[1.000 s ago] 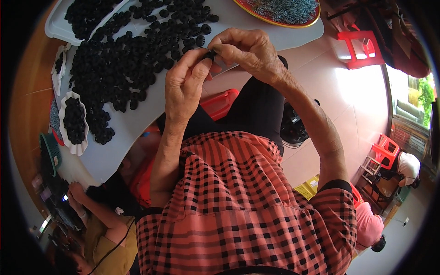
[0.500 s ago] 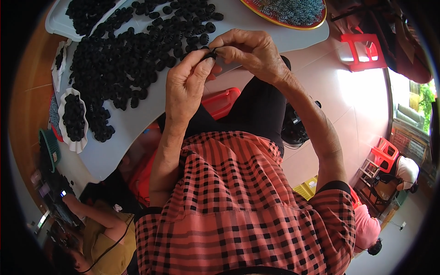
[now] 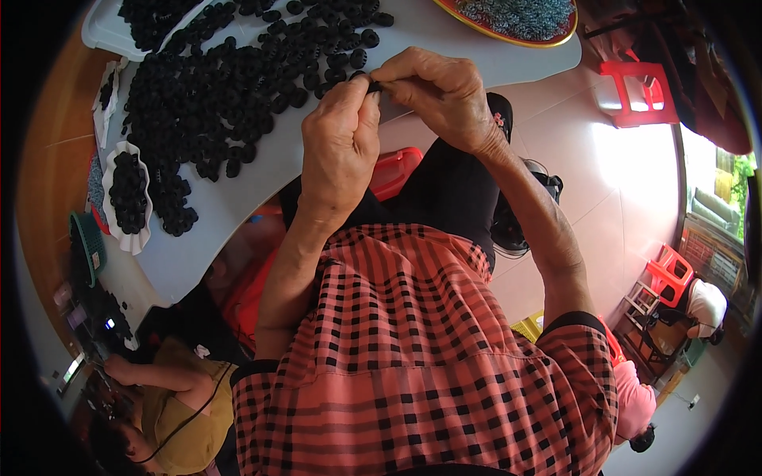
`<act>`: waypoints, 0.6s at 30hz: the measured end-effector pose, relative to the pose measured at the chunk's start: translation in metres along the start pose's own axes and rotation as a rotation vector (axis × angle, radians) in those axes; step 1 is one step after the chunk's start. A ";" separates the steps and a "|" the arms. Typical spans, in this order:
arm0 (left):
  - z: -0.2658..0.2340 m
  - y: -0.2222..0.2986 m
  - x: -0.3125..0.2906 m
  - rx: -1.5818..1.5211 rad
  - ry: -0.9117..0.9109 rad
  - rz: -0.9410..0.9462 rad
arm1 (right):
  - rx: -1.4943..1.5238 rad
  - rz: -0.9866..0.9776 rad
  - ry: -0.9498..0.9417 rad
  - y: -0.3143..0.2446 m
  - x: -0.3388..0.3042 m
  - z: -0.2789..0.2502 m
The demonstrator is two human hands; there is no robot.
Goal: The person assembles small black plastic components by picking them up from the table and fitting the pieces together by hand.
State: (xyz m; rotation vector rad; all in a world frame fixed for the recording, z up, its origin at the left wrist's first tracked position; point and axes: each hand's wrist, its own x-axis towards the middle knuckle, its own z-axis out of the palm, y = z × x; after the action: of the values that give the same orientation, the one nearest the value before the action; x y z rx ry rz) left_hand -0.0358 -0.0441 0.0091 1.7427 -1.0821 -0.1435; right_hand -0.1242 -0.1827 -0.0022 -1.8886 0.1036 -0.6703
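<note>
Both my hands meet over the near edge of the pale table point(image 3: 444, 75). A small black round part point(image 3: 372, 85) is pinched between them, mostly covered by fingertips. My left hand point(image 3: 343, 139) has its thumb and forefinger closed on one side of it. From the other side, the thumb and forefinger of my right hand point(image 3: 444, 95) press on it. To the left of my hands spreads a large heap of similar black ribbed round parts point(image 3: 210, 103). A red tray with a yellow rim point(image 3: 567, 33) holds small silvery metal pieces point(image 3: 516, 16) beyond my right hand.
A white scalloped dish point(image 3: 139, 238) with black parts stands at the table's left. A white tray point(image 3: 99, 32) sits at the far left. Red stools point(image 3: 641, 94) stand on the tiled floor at right. A person in a yellow top point(image 3: 190, 404) sits at lower left.
My left hand has turned, its fingers closing more tightly around the small black part. Both hands stay together. The whole view has shifted slightly.
</note>
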 end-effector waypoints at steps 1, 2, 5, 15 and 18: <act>0.000 -0.001 0.000 -0.006 0.011 0.007 | 0.017 0.009 -0.030 0.001 0.000 -0.002; -0.004 0.000 0.000 -0.135 -0.052 -0.134 | 0.033 0.018 -0.060 0.001 0.001 -0.003; -0.012 -0.002 0.006 -0.330 -0.143 -0.301 | 0.203 0.021 -0.054 0.010 0.000 -0.004; -0.011 -0.009 0.003 -0.574 -0.106 -0.445 | -0.104 -0.123 0.005 -0.001 -0.001 0.009; -0.011 -0.014 0.001 -0.559 -0.143 -0.436 | -0.157 -0.160 0.046 0.000 -0.003 0.016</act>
State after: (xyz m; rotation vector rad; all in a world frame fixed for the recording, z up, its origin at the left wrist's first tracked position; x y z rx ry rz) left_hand -0.0206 -0.0364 0.0036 1.4375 -0.6544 -0.7764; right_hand -0.1187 -0.1682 -0.0076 -2.0475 0.0355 -0.8346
